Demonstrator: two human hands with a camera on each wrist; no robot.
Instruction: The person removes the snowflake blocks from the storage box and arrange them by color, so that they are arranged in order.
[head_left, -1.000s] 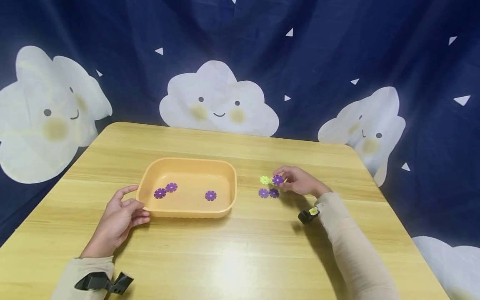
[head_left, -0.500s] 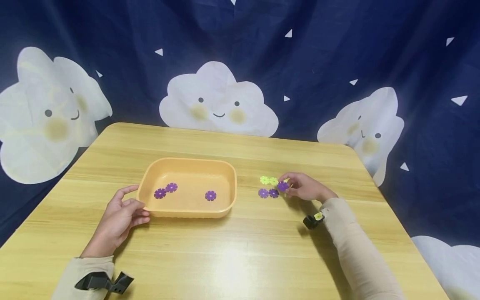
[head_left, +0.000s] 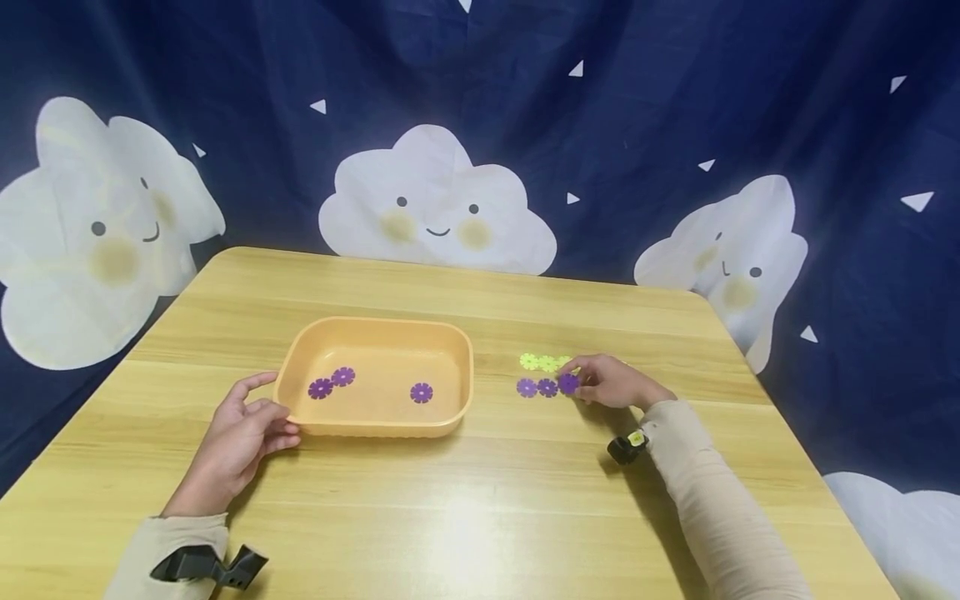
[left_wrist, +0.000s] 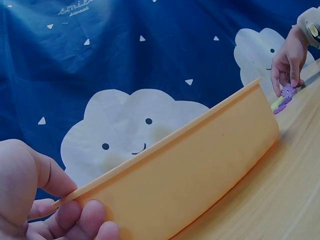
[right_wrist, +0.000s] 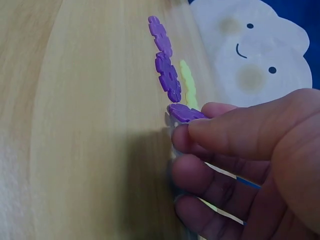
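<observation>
Head view shows an orange tray (head_left: 450, 350) on a wooden table (head_left: 480, 500), and all places here are given from this tray. The left hand (head_left: 243, 433) rests at the tray's left corner, thumb and fingers closed on its rim. Inside the tray lie three purple flower pieces (head_left: 342, 376). To the right of the tray, the right hand (head_left: 611, 382) pinches one purple piece (head_left: 568, 383) at the table, just beside two other purple pieces (head_left: 537, 387) and a few yellow-green pieces (head_left: 540, 362) behind them.
</observation>
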